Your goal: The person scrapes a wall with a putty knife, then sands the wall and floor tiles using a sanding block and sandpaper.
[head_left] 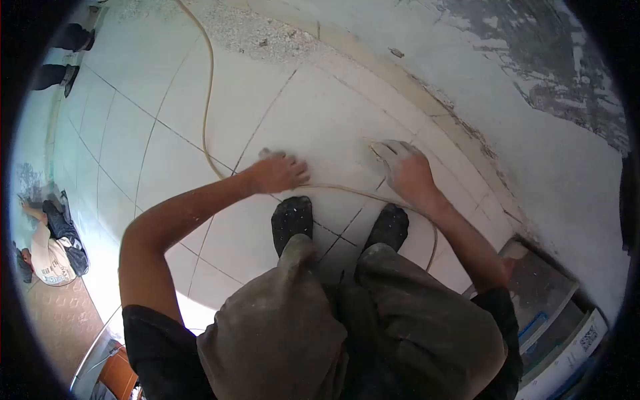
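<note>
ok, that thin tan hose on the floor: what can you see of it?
The hose is thin, tan and flexible, and looks like plastic or rubber tubing. It comes in at the top edge and lies slack on the pale floor tiles. It bends and passes under the wrist of the left hand, crosses ahead of the black shoes, then loops behind the forearm below the right hand. Neither end shows.

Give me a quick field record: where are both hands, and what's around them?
left hand: flat on the floor tiles, fingers spread
right hand: pressed on the tiles near the wall, grip unclear
hose: crosses the floor, passing by both hands
shoes: black, dusty, behind the hands
nearby: another person at left edge
</note>
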`<state>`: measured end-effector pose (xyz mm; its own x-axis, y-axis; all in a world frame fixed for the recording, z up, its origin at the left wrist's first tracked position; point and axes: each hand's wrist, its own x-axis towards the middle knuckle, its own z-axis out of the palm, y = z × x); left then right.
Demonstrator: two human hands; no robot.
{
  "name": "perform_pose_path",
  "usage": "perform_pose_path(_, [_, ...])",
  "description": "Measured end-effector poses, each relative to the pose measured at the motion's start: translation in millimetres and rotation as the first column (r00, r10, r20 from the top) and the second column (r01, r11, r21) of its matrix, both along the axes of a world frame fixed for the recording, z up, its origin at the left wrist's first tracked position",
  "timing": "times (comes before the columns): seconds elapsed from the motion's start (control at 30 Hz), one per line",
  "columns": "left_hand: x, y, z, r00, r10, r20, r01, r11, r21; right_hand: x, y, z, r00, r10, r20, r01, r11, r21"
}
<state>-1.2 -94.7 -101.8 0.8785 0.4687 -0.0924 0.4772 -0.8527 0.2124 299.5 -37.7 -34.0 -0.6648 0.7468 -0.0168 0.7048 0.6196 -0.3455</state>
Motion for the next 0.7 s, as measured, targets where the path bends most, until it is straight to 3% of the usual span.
perform_pose_path(0.03, [0.5,14.4,-4.6,0.985,0.164,0.057,-0.164,0.986,0.007,-1.1,-2.3,3.6,0.991,-0.059,-0.122,0.055,0.998,-0.037])
perform_pose_path(0.07, [2.4,27.5,-8.5,0.941,0.317,0.115,-0.319,0.948,0.001,-0.7,-6.5,-1.7,0.991,-0.058,-0.122,0.054,0.998,-0.036])
perform_pose_path(0.13, [4.0,52.5,-21.1,0.913,0.367,0.178,-0.384,0.921,0.068,-5.3,-16.1,-16.9,0.991,0.055,0.12,-0.048,0.997,-0.055])
perform_pose_path(0.17, [3.8,65.2,-28.2,0.87,0.425,0.249,-0.464,0.877,0.125,-7.2,-16.9,-17.8,0.992,0.05,0.116,-0.045,0.998,-0.047])
perform_pose_path(0.2, [5.8,80.5,-25.5,0.866,0.432,0.251,-0.472,0.872,0.127,-9.2,-16.2,-12.5,0.995,0.042,0.089,-0.035,0.997,-0.074])
perform_pose_path(0.27, [17.2,101.9,-4.2,0.911,0.408,0.058,-0.412,0.907,0.088,-8.7,-15.8,4.5,0.996,0.047,0.073,-0.038,0.992,-0.12])
perform_pose_path(0.3, [26.6,105.1,8.3,0.909,0.413,0.059,-0.417,0.905,0.089,-8.1,-11.1,15.4,1.0,-0.015,-0.022,0.013,0.994,-0.105])
perform_pose_path(0.33, [34.8,111.3,19.5,0.672,0.699,0.246,-0.678,0.714,-0.177,-7.6,-2.9,20.8,0.989,-0.074,-0.124,0.063,0.994,-0.085])
perform_pose_path(0.37, [37.6,114.2,27.8,0.318,0.895,0.312,-0.765,0.437,-0.474,-0.3,7.9,19.1,0.989,-0.071,-0.131,0.062,0.995,-0.078])
perform_pose_path(0.4, [25.4,118.5,1.6,0.641,0.725,0.254,-0.65,0.688,-0.323,12.6,19.0,15.3,1.0,-0.022,0.008,0.023,0.958,-0.285])
perform_pose_path(0.43, [21.2,114.1,11.1,0.638,0.729,0.248,-0.652,0.683,-0.329,18.4,24.1,14.8,0.989,0.062,0.136,0.012,0.875,-0.484])
perform_pose_path(0.47, [17.0,112.5,21.4,0.82,0.566,0.087,-0.533,0.809,-0.249,20.2,23.3,17.0,0.988,0.069,0.137,0.006,0.874,-0.487])
perform_pose_path(0.5, [14.3,110.0,34.2,0.926,0.365,-0.093,-0.377,0.905,-0.198,21.4,22.0,23.2,0.995,0.048,0.086,0.0,0.87,-0.493])
perform_pose_path(0.53, [11.6,105.8,42.5,0.924,0.371,-0.094,-0.383,0.903,-0.197,22.5,19.3,28.0,0.999,0.023,0.032,-0.005,0.868,-0.497])
perform_pose_path(0.57, [9.0,101.5,51.8,0.832,0.552,0.064,-0.537,0.828,-0.163,19.4,13.3,30.7,0.999,0.025,0.026,-0.008,0.871,-0.492])
perform_pose_path(0.6, [6.5,94.4,59.0,0.689,0.689,0.225,-0.673,0.724,-0.155,12.4,2.5,32.9,1.0,0.023,0.009,-0.013,0.8,-0.6])
perform_pose_path(0.63, [5.2,81.0,56.9,0.691,0.715,0.102,-0.704,0.699,-0.129,6.5,-8.5,34.3,1.0,0.02,-0.007,-0.02,0.717,-0.697])
perform_pose_path(0.67, [5.2,61.7,46.8,0.678,0.735,-0.018,-0.733,0.673,-0.103,6.9,-25.9,19.6,0.989,0.14,-0.042,-0.129,0.693,-0.709])
perform_pose_path(0.7, [3.1,37.7,30.0,0.76,0.641,-0.108,-0.648,0.736,-0.197,8.6,-44.1,-2.7,0.964,0.257,-0.074,-0.23,0.654,-0.721])
